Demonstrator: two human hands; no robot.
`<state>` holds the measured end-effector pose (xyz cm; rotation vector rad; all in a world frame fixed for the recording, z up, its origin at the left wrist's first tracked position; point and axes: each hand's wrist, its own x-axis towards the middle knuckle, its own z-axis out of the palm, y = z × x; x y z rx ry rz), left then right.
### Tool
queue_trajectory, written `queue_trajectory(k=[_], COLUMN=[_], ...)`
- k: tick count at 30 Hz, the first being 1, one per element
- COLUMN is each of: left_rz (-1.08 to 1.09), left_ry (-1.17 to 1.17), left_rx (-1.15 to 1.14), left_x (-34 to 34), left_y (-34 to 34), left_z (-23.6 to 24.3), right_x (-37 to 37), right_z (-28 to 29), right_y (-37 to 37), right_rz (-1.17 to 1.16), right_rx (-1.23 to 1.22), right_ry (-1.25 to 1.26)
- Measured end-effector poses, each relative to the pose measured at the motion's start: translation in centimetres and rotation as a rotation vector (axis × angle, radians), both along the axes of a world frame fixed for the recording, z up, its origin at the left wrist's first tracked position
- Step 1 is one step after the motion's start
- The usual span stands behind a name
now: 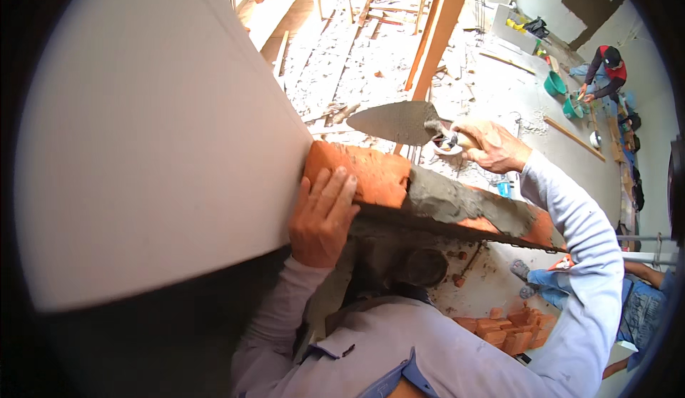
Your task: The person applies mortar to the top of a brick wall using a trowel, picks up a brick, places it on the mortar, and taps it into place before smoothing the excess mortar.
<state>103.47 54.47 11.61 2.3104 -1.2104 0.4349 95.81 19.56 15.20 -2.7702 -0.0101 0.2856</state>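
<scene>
An orange brick (367, 173) sits at the left end of a brick course, its end against a pale wall (164, 127). My left hand (325, 216) lies on the brick's near face and top edge, fingers stretched out. To the right of the brick, grey mortar (449, 199) is spread along the course, with orange brick showing through in patches. My right hand (492, 146) grips the handle of a trowel (392, 121). The trowel's mortar-smeared blade points left, just above and beyond the brick.
Beyond the course, rubble and wooden planks (342, 55) cover a bright floor beside an upright post (435, 41). Stacked bricks (510, 330) lie below. A person in red and black (606, 73) works by green buckets (554, 84); another person (635, 305) stands at lower right.
</scene>
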Motion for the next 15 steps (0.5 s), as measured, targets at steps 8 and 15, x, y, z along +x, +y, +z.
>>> queue_trajectory(k=[8, 15], left_rz=[-0.030, 0.022], left_ry=[0.101, 0.112], left_rx=[0.144, 0.213], left_x=[0.8, 0.9], left_y=[1.1, 1.0], left_z=[0.9, 1.2], right_x=[5.1, 5.7], right_z=[-7.5, -10.1], right_y=[-2.4, -1.2], right_rz=[0.066, 0.126], right_rx=[0.376, 0.514], right_ry=[0.274, 0.166])
